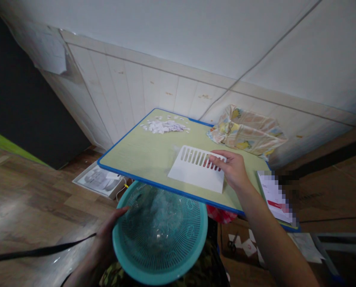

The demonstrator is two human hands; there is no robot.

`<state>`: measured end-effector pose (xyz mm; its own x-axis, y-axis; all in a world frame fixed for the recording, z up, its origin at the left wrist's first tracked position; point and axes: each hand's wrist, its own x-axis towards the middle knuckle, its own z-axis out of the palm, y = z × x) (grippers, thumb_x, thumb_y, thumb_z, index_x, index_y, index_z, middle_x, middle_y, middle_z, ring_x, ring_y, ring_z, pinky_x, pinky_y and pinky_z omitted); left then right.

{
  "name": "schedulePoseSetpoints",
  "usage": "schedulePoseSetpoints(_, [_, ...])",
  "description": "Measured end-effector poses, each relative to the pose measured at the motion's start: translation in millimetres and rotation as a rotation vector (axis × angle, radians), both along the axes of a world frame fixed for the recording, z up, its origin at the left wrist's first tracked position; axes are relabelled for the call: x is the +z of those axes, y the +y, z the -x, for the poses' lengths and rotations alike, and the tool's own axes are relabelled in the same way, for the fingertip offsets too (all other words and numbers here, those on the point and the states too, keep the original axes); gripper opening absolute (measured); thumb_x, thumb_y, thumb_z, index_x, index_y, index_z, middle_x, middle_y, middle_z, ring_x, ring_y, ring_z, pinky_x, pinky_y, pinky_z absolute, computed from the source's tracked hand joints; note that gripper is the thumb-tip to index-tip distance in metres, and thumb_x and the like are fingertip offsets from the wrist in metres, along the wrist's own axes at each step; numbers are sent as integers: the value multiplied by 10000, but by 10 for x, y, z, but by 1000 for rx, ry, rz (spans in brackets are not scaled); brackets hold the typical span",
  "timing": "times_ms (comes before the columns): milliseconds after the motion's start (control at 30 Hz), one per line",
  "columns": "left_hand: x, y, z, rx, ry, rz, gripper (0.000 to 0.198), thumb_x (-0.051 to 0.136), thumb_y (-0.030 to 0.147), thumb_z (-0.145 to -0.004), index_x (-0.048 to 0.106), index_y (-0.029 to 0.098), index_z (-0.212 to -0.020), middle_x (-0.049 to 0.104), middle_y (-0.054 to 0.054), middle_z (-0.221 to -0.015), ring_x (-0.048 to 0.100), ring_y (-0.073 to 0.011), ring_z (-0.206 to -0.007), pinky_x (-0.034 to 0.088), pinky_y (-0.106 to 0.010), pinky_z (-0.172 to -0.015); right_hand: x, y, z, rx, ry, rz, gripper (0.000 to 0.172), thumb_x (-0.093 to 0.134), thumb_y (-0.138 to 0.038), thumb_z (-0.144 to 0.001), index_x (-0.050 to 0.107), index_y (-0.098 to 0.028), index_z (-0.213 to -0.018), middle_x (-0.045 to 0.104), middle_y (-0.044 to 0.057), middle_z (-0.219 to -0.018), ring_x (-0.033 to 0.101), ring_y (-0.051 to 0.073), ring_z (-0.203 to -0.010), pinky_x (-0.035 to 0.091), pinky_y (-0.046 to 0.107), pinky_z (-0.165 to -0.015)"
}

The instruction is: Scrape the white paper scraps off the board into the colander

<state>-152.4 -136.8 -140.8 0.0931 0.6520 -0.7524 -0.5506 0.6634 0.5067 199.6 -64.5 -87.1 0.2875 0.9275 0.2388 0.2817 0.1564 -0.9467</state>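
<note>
As my right hand (231,165) pinches the right end of the white slotted panel (196,178) over the table (130,153), contact with the tabletop undetermined, my left hand (109,231) grips the turquoise basket (197,251) at the table's near edge, thumb on rim, other fingers hidden. Clear, shiny material (161,213) sits inside. Paper scraps (166,126) lie at the table's far left, patterned cloth (249,133) far right.

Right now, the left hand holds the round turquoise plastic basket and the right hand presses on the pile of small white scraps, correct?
The right hand isn't on the scrap pile: the head view shows it gripping a flat white slotted sheet.
</note>
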Motion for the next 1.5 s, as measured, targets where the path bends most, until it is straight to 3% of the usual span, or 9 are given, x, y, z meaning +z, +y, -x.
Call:
schedulePoseSetpoints(167, [68,-20,-48,14,34,6,232,548,122,-913,706,1,-1030,737,-178,-789,729,-322,-702,625,-405,-673,41,1,-113,-67,-25,-52,317,859,-454,-656,796,-221,-861,768,32,-751,666,197,-612,503,319,-582])
schedulePoseSetpoints(300, [200,-51,-116,35,39,-65,192,547,99,-916,721,28,-877,725,-145,-707,715,-266,-615,586,-290,-525,78,50,-211,-91,-147,-66,316,842,-456,-683,803,-216,-885,769,38,-761,658,195,-608,496,319,-582])
schedulePoseSetpoints(400, [248,-69,-131,36,29,-58,190,551,87,-915,722,11,-950,723,-137,-695,706,-253,-582,578,-278,-505,68,110,-185,-122,-156,-98,334,835,-476,-684,803,-216,-891,767,37,-746,662,203,-593,508,327,-576])
schedulePoseSetpoints(500, [204,-63,-104,31,19,-50,259,574,94,-906,696,6,-1117,731,-128,-714,709,-266,-588,598,-306,-531,26,139,-56,-97,-80,-107,347,830,-482,-691,798,-212,-905,770,39,-756,675,208,-608,520,329,-586])
schedulePoseSetpoints(633, [70,-27,-40,20,8,-21,158,568,95,-910,718,48,-926,728,-120,-702,710,-252,-591,592,-283,-524,25,100,74,-23,-65,-79,335,828,-464,-701,797,-207,-913,773,36,-767,671,196,-616,504,312,-582])
schedulePoseSetpoints(800, [-37,-14,3,0,18,-40,168,568,110,-915,712,63,-841,721,-120,-688,695,-241,-569,588,-294,-525,141,54,-151,32,-176,-25,300,837,-437,-694,808,-208,-887,764,28,-731,641,174,-581,468,295,-554])
schedulePoseSetpoints(967, [-11,-34,-14,-7,28,-59,165,581,99,-901,710,73,-803,724,-112,-697,666,-208,-519,581,-281,-519,138,74,-409,-59,-85,-91,295,872,-395,-652,810,-229,-888,769,20,-766,653,180,-623,489,306,-594])
schedulePoseSetpoints(1133, [22,-35,-33,-9,64,-76,209,560,127,-922,712,72,-791,724,-130,-708,696,-240,-590,592,-294,-549,47,28,-354,-27,-46,-46,280,873,-395,-655,808,-224,-868,765,22,-745,651,181,-601,487,309,-581])
schedulePoseSetpoints(1500, [-130,-17,51,-46,-23,-51,209,619,136,-895,719,88,-718,693,-97,-637,647,-208,-515,572,-283,-534,-55,-217,-422,-74,47,13,311,897,-361,-631,806,-232,-899,775,25,-763,670,184,-604,515,310,-586])
